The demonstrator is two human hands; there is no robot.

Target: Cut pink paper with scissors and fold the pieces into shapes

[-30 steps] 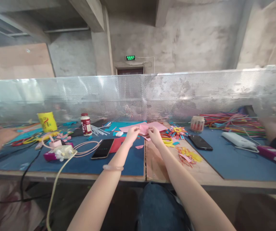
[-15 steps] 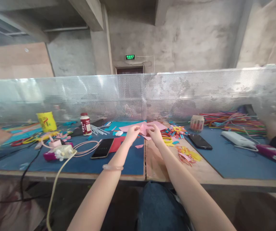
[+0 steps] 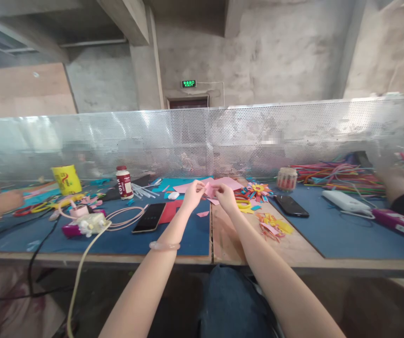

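Observation:
A small piece of pink paper (image 3: 209, 189), seemingly folded, is pinched between my two hands above the table. My left hand (image 3: 194, 193) is closed on its left edge, with a bangle on the wrist. On the right edge, the fingers of my right hand (image 3: 224, 194) are closed too. Larger pink sheets (image 3: 229, 183) lie behind and under the hands, over a blue sheet (image 3: 168, 184). Yellow-handled scissors (image 3: 244, 204) rest just right of my right hand, near a multicoloured paper flower (image 3: 259, 189). A pink scrap (image 3: 202, 214) lies below my left hand.
Left are a phone (image 3: 149, 218), a red-and-white bottle (image 3: 124, 183), a yellow can (image 3: 66, 179) and a cabled power strip (image 3: 85, 225). Right are another phone (image 3: 291, 206), a jar (image 3: 287, 179), paper scraps (image 3: 275, 226) and a white power bank (image 3: 345, 202). Other people's hands (image 3: 3, 202) show at both sides.
My hands stay on the pink paper, with slight finger movement. A neighbour's hand at the left has come further into view. The whole view has shifted slightly.

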